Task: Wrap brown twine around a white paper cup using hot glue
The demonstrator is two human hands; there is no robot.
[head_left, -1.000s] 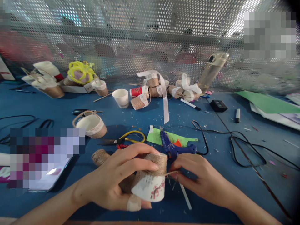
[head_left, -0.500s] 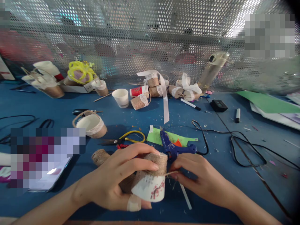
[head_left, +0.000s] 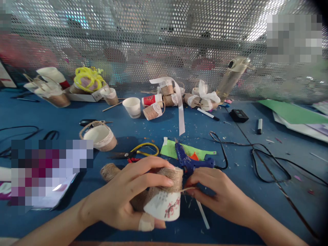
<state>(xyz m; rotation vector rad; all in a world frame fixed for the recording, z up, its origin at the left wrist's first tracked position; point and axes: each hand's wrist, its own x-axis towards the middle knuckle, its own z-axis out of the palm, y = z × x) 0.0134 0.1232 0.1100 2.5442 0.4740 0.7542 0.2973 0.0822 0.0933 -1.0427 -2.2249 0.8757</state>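
My left hand [head_left: 135,191] grips a paper cup [head_left: 166,205] held upside down, its printed wall showing red blossoms. Twine is wound round the cup's narrow upper part. My right hand [head_left: 210,188] pinches the loose length of twine [head_left: 188,189] just right of the cup. Behind the right hand lies a blue glue gun [head_left: 187,159] on a green sheet [head_left: 169,150]. A twine spool [head_left: 109,172] is partly hidden behind my left hand. A white glue stick [head_left: 203,215] lies under the right hand.
Yellow-handled scissors [head_left: 143,150] lie beyond my left hand. A twine-handled cup [head_left: 101,138] stands left of them, near a phone [head_left: 61,184]. Wrapped cups [head_left: 153,111], a white cup [head_left: 132,106], a ribbon [head_left: 180,116] and a bottle [head_left: 230,78] stand farther back. A black cord [head_left: 258,171] runs right.
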